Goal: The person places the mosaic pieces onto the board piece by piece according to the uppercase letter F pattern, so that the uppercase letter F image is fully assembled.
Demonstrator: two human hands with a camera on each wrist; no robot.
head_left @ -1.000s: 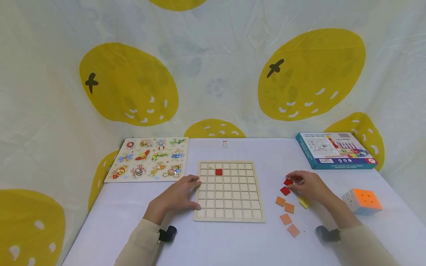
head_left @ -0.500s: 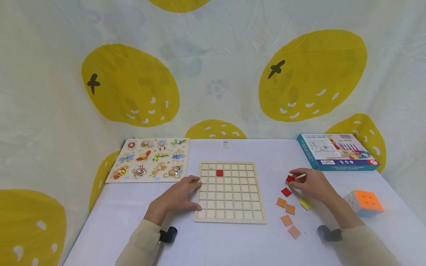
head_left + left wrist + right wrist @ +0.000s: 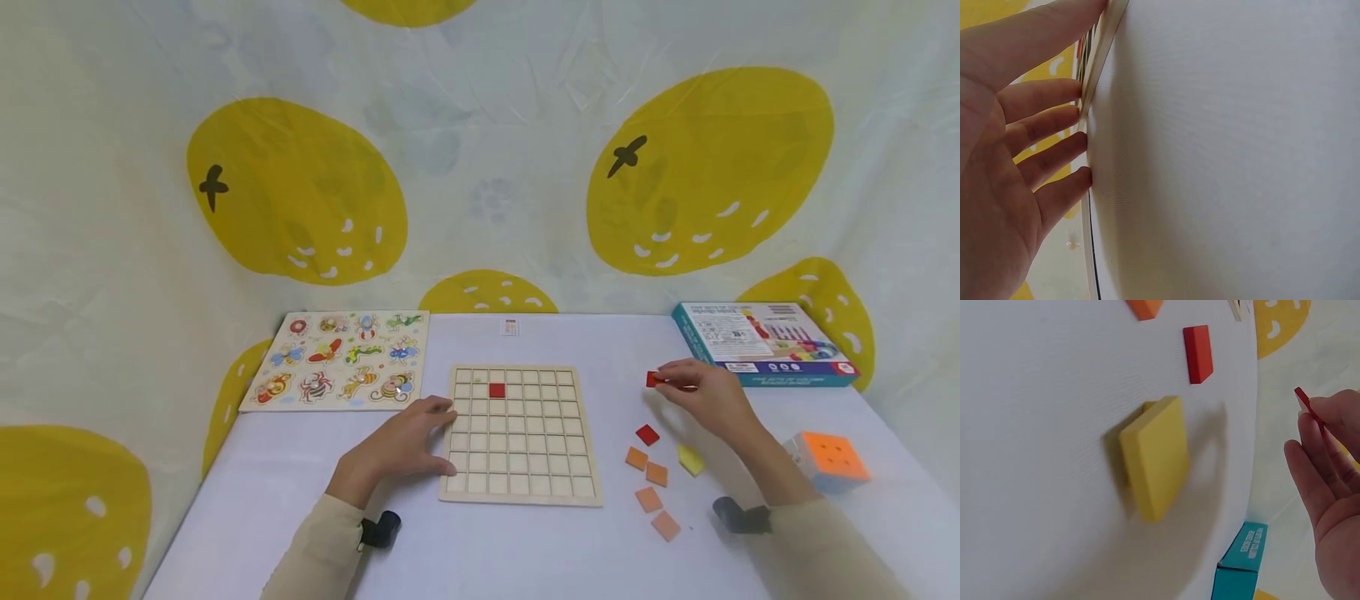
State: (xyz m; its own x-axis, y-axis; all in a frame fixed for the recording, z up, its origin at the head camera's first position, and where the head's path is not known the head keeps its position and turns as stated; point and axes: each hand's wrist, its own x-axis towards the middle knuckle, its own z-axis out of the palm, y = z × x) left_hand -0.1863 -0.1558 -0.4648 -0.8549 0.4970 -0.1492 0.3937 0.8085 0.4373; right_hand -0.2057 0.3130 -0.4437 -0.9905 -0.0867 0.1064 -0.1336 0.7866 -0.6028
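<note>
Between thumb and fingers, my right hand (image 3: pixel 708 396) pinches a red square tile (image 3: pixel 1310 409), lifted off the table. My left hand (image 3: pixel 401 440) rests along the left edge of a wooden grid board (image 3: pixel 517 492), thumb and fingertips touching its rim, fingers fairly straight. One red tile (image 3: pixel 497 390) sits in the board's second row. Another red tile (image 3: pixel 647 435) lies on the table below my right hand. Near it are orange tiles (image 3: pixel 637 457), paler orange tiles (image 3: pixel 665 526) and yellow tiles (image 3: pixel 1157 456), one resting on another.
At the back left lies an insect puzzle board (image 3: pixel 337 358). A teal-sided box (image 3: pixel 765 343) stands at the back right, with a puzzle cube (image 3: pixel 828 458) nearer on the right. A small printed card (image 3: pixel 510 327) lies at the table's back edge.
My right hand has picked one red tile off the table and raised it up and away from the other tiles. The left hand stays at the board's edge.
</note>
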